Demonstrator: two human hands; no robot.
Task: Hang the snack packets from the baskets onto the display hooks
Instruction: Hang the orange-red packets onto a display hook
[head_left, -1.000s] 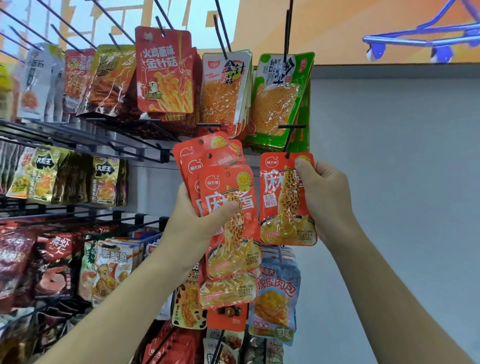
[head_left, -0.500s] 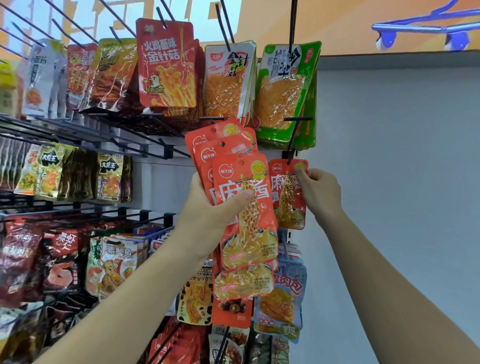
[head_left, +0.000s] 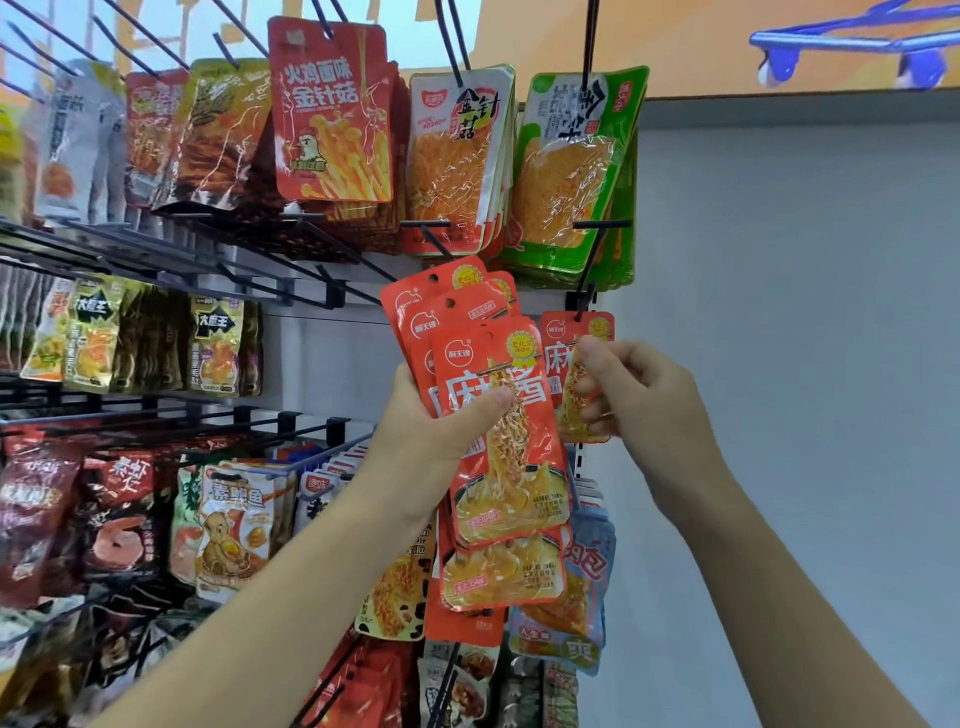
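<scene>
Push the hung packet (head_left: 562, 358) well onto the hook (head_left: 587, 297) above. The right hand (head_left: 649, 402) seems to pinch it, and the left hand (head_left: 431, 436) grips more packets (head_left: 506, 473).

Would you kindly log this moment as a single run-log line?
phase: hanging | left hand: grips packet stack | right hand: holds hung packet | hook: carries that packet

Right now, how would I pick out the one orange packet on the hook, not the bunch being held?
Find the grey wall on the right, then the green packets beside it up top. Just below them a black hook carries one orange packet, pinched by the right hand. Unlike the fanned orange stack in the left hand, it hangs alone, farthest right.
</scene>
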